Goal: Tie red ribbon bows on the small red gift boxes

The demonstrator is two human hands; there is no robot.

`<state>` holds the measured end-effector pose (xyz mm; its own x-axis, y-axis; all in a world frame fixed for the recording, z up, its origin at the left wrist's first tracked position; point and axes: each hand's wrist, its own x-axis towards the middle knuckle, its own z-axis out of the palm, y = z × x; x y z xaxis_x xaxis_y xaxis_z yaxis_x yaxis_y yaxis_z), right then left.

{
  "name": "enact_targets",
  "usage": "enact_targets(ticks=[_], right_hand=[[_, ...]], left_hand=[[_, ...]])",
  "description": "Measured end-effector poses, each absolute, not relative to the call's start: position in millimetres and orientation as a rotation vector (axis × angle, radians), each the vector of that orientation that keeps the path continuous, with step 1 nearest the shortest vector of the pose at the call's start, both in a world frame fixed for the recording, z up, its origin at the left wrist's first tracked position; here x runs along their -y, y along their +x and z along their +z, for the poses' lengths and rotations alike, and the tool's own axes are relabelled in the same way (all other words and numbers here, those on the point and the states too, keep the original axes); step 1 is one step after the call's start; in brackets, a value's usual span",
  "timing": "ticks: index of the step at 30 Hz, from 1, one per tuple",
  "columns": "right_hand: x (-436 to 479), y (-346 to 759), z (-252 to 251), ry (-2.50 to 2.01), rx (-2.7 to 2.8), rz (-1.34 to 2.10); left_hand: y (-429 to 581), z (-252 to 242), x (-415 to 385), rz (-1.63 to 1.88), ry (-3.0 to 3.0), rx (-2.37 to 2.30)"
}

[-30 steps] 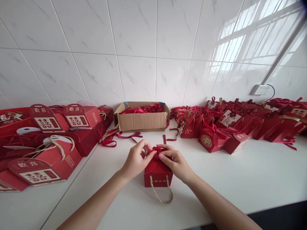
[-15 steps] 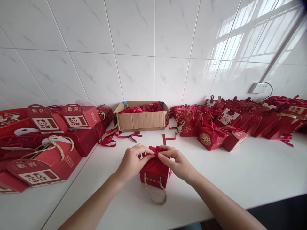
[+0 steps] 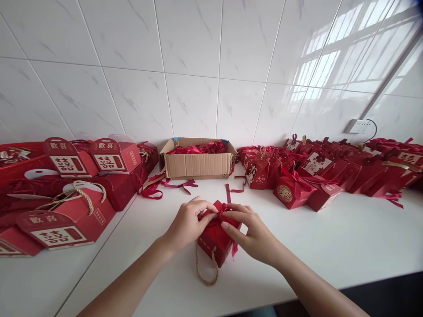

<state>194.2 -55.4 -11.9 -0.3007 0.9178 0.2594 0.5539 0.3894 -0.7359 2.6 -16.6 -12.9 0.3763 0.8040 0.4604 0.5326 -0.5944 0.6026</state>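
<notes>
While the red box [image 3: 221,237] sits on the counter [image 3: 158,286] before you, your left grip [image 3: 190,222] pinches its ribbon bow [image 3: 222,214]; your right grip [image 3: 257,233] arches part-open over it, hold unclear. Probably light, crushable card and slippery ribbon: best held by opposite walls.

Three red cartons [image 3: 71,157] at left bore 歡喜 on their flaps [image 3: 57,145] and 囍 on white panels [image 3: 68,164]; lettering on the centre box [image 3: 220,241] was illegible.
</notes>
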Motion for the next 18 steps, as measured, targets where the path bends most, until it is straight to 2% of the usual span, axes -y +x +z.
enact_targets(ticks=[8,12,14,18], right_hand=[[43.4,197.9,-25.5,-1.277,1.991,0.199],[49.8,206.6,-10.7,-1.248,2.105,-0.111],[51.3,212.8,3.4,-1.255,2.178,-0.089],[35.2,216.1,23.6,-1.264,2.110,0.346]], left_hand=[[1.2,-5.9,21.8,0.994,2.283,-1.049],[2.1,-5.2,24.0,0.969,2.244,-1.012],[2.4,-5.0,24.1,0.960,2.229,-1.010],[2.7,-4.8,24.0,0.968,2.199,-0.983]])
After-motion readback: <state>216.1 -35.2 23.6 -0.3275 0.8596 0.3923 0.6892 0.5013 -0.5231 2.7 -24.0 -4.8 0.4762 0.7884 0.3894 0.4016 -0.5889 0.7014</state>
